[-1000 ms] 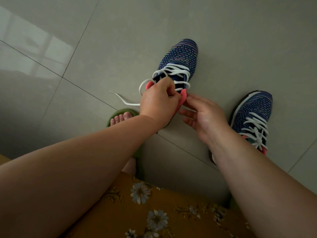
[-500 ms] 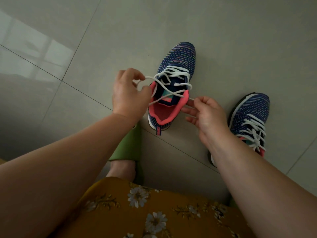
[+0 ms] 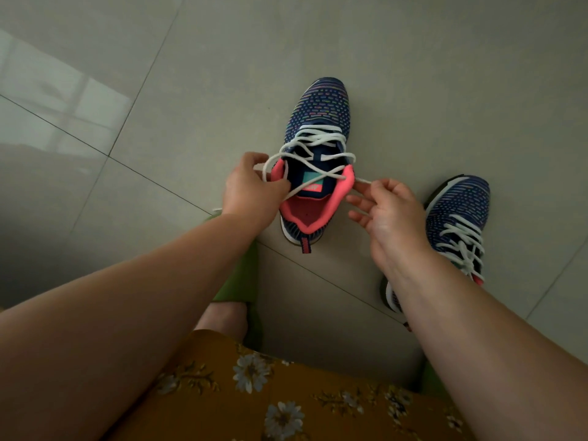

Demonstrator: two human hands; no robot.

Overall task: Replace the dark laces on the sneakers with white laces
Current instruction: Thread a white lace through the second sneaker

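Observation:
A navy knit sneaker with a pink collar stands on the floor, toe pointing away. A white lace is threaded loosely through its eyelets, and its two ends cross over the tongue. My left hand pinches one lace end at the shoe's left side. At the right side my right hand pinches the other end between thumb and forefinger. A second matching sneaker with white laces stands to the right, partly hidden behind my right forearm.
The floor is grey tile with dark grout lines. My foot in a green slipper rests below the left forearm. An orange floral dress fills the bottom of the view.
Both hands have moved apart from the shoe's collar, drawing the two lace ends out sideways so they cross over the tongue. The view has shifted slightly.

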